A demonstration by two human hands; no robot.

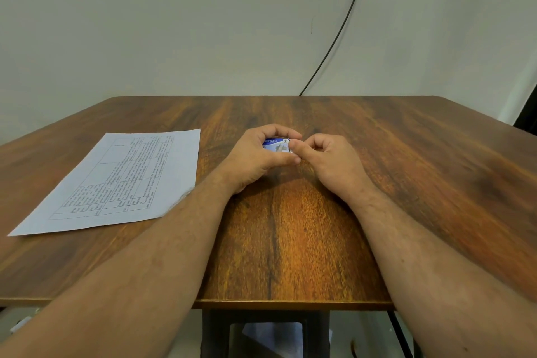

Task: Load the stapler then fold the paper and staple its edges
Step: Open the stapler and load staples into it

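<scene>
gripping a small blue staple box [276,145] mid-frame were left hand [255,158] and right hand [328,161], fingers hiding most of it; paper [116,180] lay flat at left, long axis slanting up-right.

Wood-grain table [290,241], matt paper [122,180]

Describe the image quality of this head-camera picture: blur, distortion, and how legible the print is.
Head view: wide-angle bending stretches the forearms and bows the table edge; the wood grain smears with motion blur near the front; the paper is sharp enough to show a table, but its text is unreadable; the small blue box between left hand and right hand is soft, its label only partly legible; lighting is even, with no glare.
</scene>
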